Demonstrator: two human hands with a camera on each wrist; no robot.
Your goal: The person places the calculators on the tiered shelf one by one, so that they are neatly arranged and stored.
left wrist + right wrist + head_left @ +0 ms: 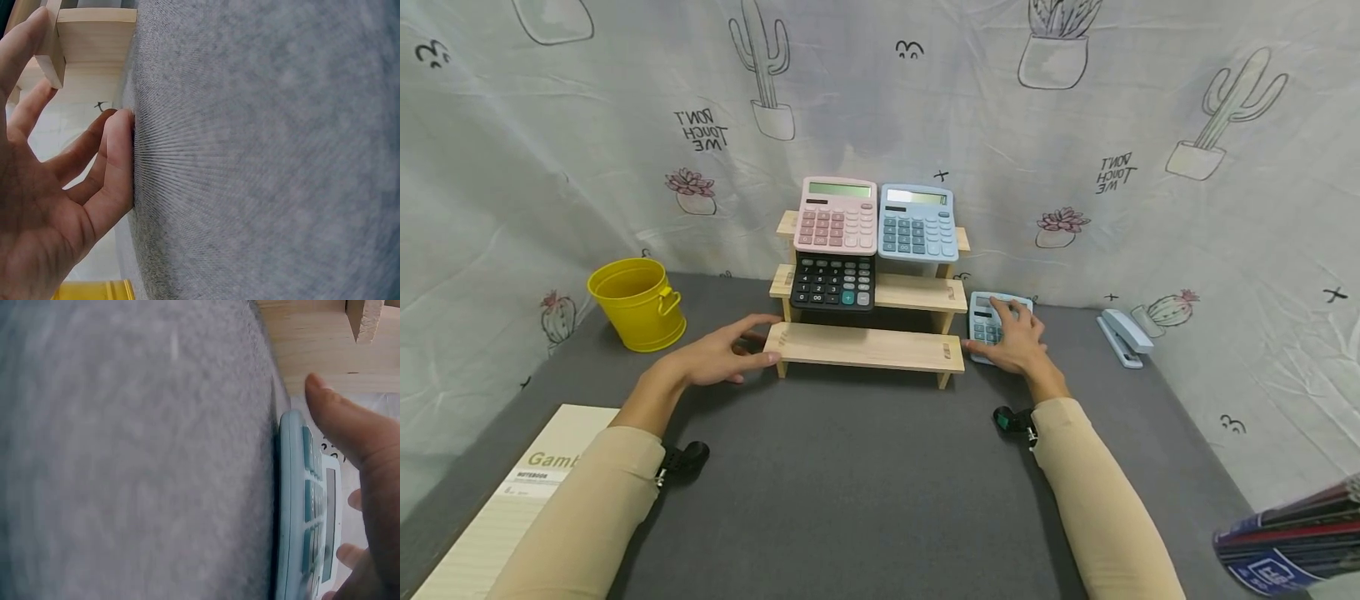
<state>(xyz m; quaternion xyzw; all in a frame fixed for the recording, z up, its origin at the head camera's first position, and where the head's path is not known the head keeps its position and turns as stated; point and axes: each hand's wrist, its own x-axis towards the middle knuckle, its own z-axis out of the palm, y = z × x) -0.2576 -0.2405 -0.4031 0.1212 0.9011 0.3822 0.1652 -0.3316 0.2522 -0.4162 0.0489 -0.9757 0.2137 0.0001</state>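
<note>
Hands spread flat: left hand (718, 357) touching wooden shelf (865, 346), right hand (1013, 337) resting on small blue calculator (987, 321); neither grips.

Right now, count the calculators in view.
4: pink calculator and blue calculator on the top shelf, black calculator on the middle shelf, small blue calculator on the table under the right hand.
</note>
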